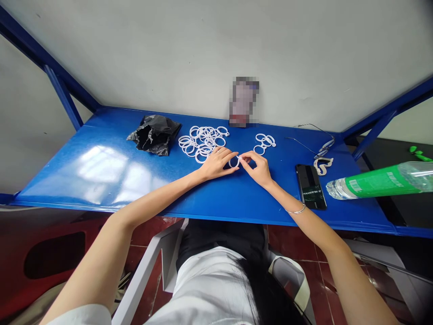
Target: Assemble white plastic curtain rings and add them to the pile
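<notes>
Between my two hands is a white plastic curtain ring with a small eyelet, held just above the blue table. My left hand grips its left side, thumb below and fingers above. At the eyelet on the right, the fingertips of my right hand are pinched together. Beyond my left hand lies a loose pile of similar white rings. A smaller group of white rings lies past my right hand. Whether anything small is in the right-hand pinch is too fine to make out.
On the blue table a crumpled black plastic bag sits left of the pile. Toward the right are a phone, eyeglasses, a cream-coloured piece and a green-labelled bottle. A blurred-out object leans on the wall.
</notes>
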### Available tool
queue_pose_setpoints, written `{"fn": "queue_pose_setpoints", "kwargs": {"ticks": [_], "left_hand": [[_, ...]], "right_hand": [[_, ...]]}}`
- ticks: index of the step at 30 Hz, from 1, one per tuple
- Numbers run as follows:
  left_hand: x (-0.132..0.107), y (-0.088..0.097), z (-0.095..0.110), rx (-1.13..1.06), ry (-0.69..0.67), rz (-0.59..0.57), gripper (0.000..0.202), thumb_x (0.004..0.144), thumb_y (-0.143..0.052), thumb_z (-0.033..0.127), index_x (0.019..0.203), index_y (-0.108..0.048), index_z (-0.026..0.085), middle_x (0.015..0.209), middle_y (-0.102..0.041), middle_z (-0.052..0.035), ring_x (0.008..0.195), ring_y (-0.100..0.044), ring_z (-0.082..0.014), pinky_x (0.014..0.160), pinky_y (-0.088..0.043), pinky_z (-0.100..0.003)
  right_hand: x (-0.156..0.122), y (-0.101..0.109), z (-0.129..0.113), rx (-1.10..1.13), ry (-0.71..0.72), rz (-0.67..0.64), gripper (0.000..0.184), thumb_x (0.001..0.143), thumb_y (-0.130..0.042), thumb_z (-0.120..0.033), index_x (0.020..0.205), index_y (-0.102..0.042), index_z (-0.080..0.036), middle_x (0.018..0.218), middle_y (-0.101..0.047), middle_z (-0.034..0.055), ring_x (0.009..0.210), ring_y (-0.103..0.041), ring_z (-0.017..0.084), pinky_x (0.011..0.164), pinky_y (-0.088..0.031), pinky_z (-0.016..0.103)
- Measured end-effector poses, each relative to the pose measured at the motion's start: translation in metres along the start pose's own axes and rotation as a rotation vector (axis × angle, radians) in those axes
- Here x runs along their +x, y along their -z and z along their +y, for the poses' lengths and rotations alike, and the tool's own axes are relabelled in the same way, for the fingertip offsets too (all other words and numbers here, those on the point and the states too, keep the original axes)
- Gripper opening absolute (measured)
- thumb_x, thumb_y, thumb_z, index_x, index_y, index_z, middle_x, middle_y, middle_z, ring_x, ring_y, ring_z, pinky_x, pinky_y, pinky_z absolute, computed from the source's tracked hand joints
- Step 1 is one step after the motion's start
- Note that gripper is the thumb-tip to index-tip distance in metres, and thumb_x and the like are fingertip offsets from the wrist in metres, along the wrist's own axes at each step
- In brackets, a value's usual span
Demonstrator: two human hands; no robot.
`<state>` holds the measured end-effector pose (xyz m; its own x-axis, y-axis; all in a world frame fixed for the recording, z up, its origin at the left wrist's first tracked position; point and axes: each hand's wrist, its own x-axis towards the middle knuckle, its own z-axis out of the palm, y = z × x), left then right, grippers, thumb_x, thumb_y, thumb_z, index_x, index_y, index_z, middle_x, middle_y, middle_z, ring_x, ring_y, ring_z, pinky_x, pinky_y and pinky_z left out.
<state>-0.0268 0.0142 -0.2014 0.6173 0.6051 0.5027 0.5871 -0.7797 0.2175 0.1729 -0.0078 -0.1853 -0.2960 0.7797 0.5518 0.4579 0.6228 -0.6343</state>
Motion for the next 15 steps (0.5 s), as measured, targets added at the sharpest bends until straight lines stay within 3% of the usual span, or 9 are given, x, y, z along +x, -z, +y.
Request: {"fn": "queue_pose_setpoints", "kwargs": {"ticks": [15], "left_hand": [[0.0004,-0.002,-0.0004,0.018,-0.019,0.056,0.039,0.092,-0.049,0.044,0.115,-0.062,0.014,0.099,-0.065,-0.0133,0.098,-0.06,-0.0247,0.087,-0.049,-0.042]], "right_hand": [[0.0002,0.001,-0.0032,-0.007,0.015,-0.003,0.011,0.09,-0.056,-0.03,0.091,-0.063,-0.022,0.085,-0.07,0.0039,0.069,-0.064,0.017,0.067,-0.054,0.032]]}}
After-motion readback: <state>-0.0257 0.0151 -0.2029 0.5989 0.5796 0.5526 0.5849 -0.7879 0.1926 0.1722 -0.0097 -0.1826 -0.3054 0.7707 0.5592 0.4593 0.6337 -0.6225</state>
